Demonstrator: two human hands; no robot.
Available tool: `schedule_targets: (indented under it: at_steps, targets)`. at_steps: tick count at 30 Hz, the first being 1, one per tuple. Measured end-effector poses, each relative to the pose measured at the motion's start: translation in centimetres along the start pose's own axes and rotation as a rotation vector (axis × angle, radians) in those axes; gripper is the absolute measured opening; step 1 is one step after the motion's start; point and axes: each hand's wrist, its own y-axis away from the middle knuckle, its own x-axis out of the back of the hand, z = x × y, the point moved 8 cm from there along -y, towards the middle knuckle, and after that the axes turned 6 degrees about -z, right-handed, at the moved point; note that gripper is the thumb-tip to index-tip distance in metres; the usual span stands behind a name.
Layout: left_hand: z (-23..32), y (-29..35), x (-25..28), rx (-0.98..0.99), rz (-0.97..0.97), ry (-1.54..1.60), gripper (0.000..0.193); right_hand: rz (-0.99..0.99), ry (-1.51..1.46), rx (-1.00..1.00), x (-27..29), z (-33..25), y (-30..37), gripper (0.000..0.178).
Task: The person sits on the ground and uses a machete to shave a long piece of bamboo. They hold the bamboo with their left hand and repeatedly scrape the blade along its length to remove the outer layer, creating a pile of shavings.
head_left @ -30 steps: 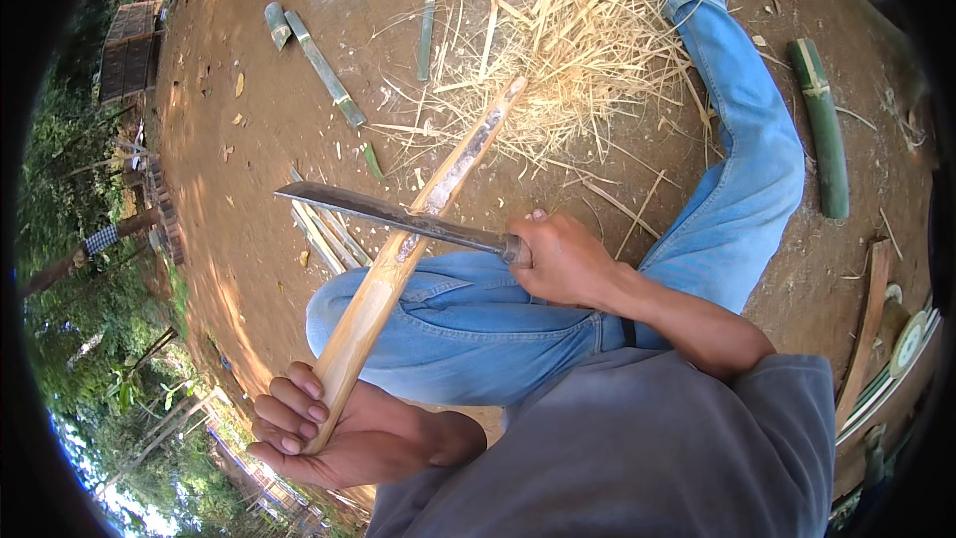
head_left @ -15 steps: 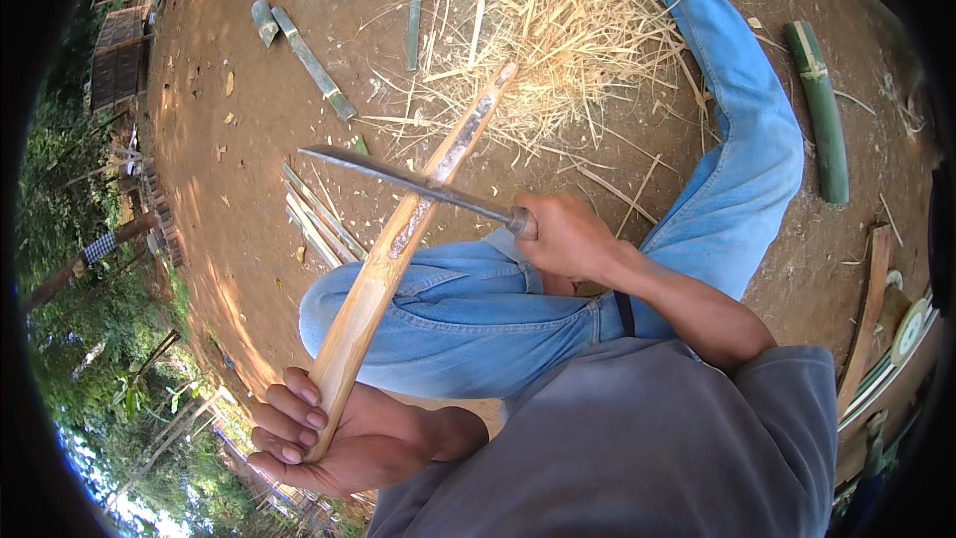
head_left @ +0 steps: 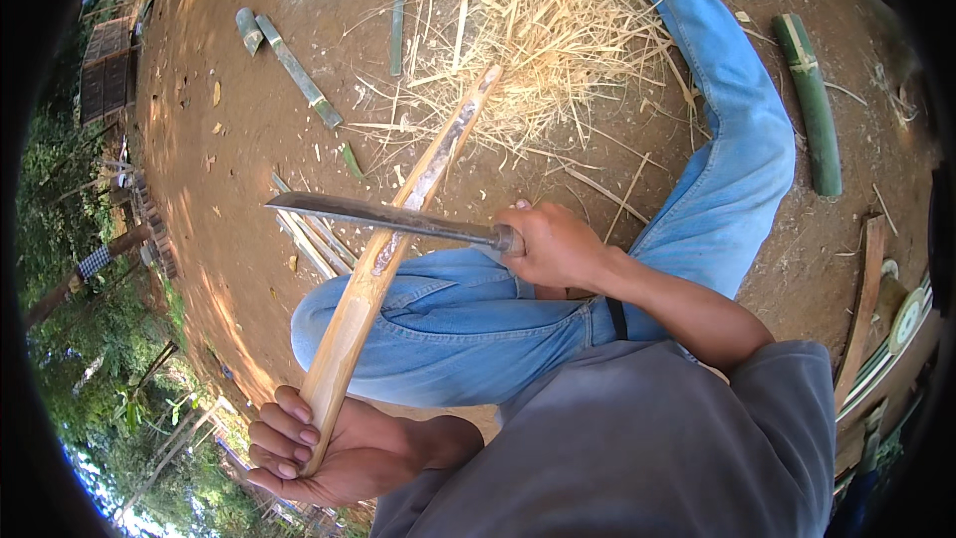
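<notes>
My left hand (head_left: 334,448) is wrapped round the lower end of a long, pale wooden piece (head_left: 349,324), which slants away over my bent knee. Toward its pointed far end, the upper face has a dark, rough, pitted strip. In my right hand (head_left: 560,245) is the handle of a long-bladed knife, a machete (head_left: 373,217). The blade lies crosswise over the wooden piece, with its tip pointing left; whether its edge bites into the wood cannot be made out. My fingers hide most of the handle.
A heap of pale shavings (head_left: 558,40) lies beyond the wooden piece. Green bamboo lengths (head_left: 299,70) rest on the dirt at far left, and a thick bamboo piece (head_left: 812,105) on the right. Split strips (head_left: 309,239) lie by my knee (head_left: 329,319). A brown board (head_left: 861,304) is at far right.
The machete has slid along the wooden piece toward my left hand, its blade now flatter across it. Both hands keep their grip. The view has shifted slightly.
</notes>
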Motion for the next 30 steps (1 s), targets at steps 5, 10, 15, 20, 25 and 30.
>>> schedule_targets:
  at_steps: [5,10,15,20,25,30]
  targets:
    - [-0.4,-1.0,2.4,0.007,0.063,-0.075,0.04,-0.126,-0.019,-0.109,-0.4,0.4,-1.0,0.02]
    - [-0.1,-0.3,1.2,0.002,0.015,-0.049,0.038,0.0,-0.046,-0.109,-0.2,3.1,-1.3,0.015]
    - [-0.1,-0.4,1.5,-0.013,0.02,-0.052,0.038,-0.167,-0.007,-0.137,0.1,1.5,-1.2,0.021]
    - [-0.6,-1.1,1.5,0.029,0.027,-0.065,0.038,-0.128,-0.022,-0.195,0.7,3.5,-1.9,0.022]
    - [-0.6,-1.0,1.4,-0.058,0.064,-0.109,0.039,-0.115,-0.02,-0.129,0.5,2.2,-1.5,0.019]
    - [-0.6,-1.4,1.6,-0.002,0.051,-0.104,0.039,-0.04,-0.07,-0.17,1.0,3.5,-1.8,0.014]
